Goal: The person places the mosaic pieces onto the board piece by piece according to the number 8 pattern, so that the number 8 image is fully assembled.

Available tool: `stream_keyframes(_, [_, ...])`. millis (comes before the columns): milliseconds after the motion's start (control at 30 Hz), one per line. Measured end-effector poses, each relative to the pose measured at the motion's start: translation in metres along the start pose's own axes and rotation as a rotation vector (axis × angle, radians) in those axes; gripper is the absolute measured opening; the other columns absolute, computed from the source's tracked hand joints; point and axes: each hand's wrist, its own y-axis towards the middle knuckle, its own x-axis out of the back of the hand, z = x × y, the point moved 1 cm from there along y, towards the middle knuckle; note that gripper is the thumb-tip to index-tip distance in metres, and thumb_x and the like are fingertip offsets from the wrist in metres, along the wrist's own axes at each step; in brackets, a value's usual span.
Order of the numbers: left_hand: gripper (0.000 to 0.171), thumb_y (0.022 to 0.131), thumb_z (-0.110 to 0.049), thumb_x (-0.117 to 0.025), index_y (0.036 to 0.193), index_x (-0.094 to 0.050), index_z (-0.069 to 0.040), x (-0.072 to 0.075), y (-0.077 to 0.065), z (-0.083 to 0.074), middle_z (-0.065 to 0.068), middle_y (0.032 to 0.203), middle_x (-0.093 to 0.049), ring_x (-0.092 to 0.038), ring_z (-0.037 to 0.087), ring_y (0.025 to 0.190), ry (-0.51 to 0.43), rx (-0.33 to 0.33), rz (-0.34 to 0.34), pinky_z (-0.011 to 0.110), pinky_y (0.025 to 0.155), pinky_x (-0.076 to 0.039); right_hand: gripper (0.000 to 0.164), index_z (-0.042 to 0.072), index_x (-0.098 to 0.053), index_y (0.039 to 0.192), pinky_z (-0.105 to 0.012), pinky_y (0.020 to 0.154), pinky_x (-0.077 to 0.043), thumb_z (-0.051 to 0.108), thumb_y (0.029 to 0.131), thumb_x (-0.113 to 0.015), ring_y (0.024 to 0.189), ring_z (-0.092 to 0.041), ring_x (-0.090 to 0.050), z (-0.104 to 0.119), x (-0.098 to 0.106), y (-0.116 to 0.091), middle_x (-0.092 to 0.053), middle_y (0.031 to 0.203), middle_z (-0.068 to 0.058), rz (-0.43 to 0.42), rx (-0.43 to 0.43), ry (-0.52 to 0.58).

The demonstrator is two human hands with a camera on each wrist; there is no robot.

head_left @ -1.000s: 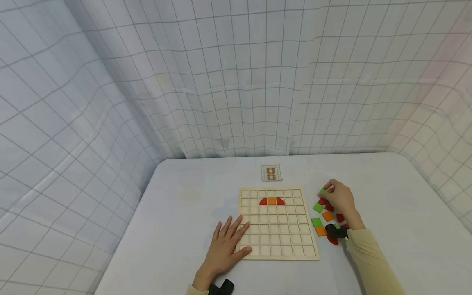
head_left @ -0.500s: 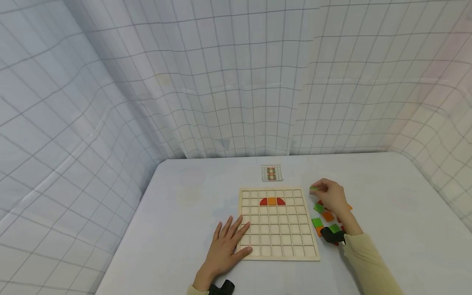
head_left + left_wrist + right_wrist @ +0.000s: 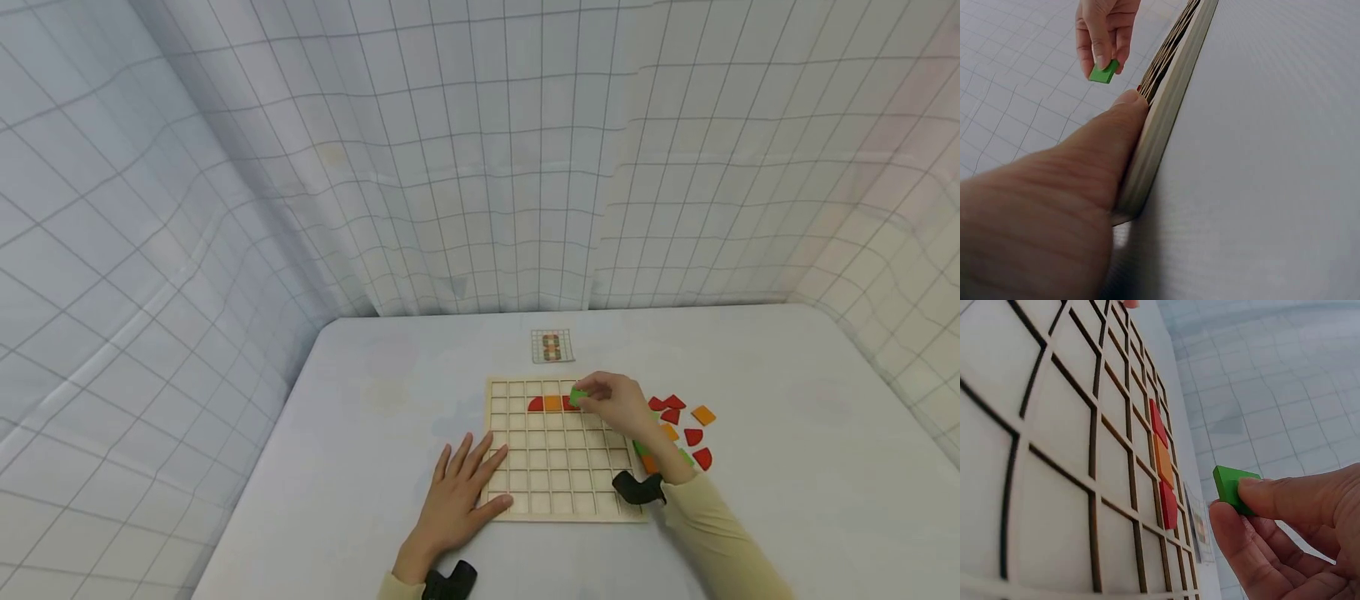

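Head view shows your right hand above the upper right part of the wooden grid board, with its thumb and fingers pinching a green tile. From the right wrist view, you can see this tile is apart from the board. Just left of your right hand, three pieces sit in one row of cells: a red piece, an orange square and a second red piece, partly covered in the head view. Your left hand has its fingers spread apart and rests at the left edge of the board, the thumb on its frame. Beyond your right hand and a little left, a small pattern card lies on the table. To the right of this hand, loose red pieces and an orange tile lie near your forearm.
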Motion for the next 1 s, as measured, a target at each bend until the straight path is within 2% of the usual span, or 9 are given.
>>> stream_keyframes(233, [0.065, 0.091, -0.050, -0.056, 0.146, -0.042, -0.018, 0.001, 0.001, -0.001, 0.007, 0.152, -0.031, -0.020, 0.035, 0.139, -0.006, -0.001, -0.016, 0.058, 0.108, -0.009, 0.012, 0.005, -0.070, 0.092, -0.033, 0.067, -0.051, 0.007, 0.081, -0.075, 0.074, -0.016, -0.061, 0.005, -0.026, 0.007, -0.064, 0.082, 0.000, 0.059, 0.033, 0.029])
stream_keyframes(467, [0.065, 0.091, -0.049, -0.057, 0.146, -0.042, -0.018, 0.002, 0.000, -0.002, 0.007, 0.152, -0.031, -0.020, 0.036, 0.139, -0.016, 0.001, -0.009, 0.058, 0.108, -0.009, 0.010, 0.006, -0.070, 0.087, -0.029, 0.063, -0.050, 0.007, 0.080, -0.077, 0.068, -0.013, -0.059, 0.010, -0.046, 0.012, -0.064, 0.078, 0.002, 0.109, 0.070, 0.008])
stream_keyframes(700, [0.065, 0.090, -0.049, -0.057, 0.145, -0.043, -0.018, 0.000, 0.000, -0.001, 0.008, 0.151, -0.032, -0.021, 0.037, 0.139, -0.011, -0.006, -0.023, 0.059, 0.107, -0.010, 0.008, 0.008, -0.071, 0.085, -0.029, 0.062, -0.047, 0.008, 0.079, -0.077, 0.065, -0.011, -0.056, 0.010, -0.058, 0.014, -0.062, 0.075, 0.004, 0.129, 0.012, -0.016])
stream_keyframes(1000, [0.065, 0.091, -0.052, -0.055, 0.146, -0.041, -0.019, -0.002, 0.001, 0.001, 0.006, 0.152, -0.031, -0.020, 0.036, 0.139, -0.003, 0.000, -0.018, 0.057, 0.108, -0.008, 0.007, 0.010, -0.072, 0.081, -0.031, 0.063, -0.046, 0.008, 0.078, -0.078, 0.066, -0.012, -0.055, 0.011, -0.057, 0.017, -0.061, 0.075, 0.004, 0.102, -0.031, -0.056])
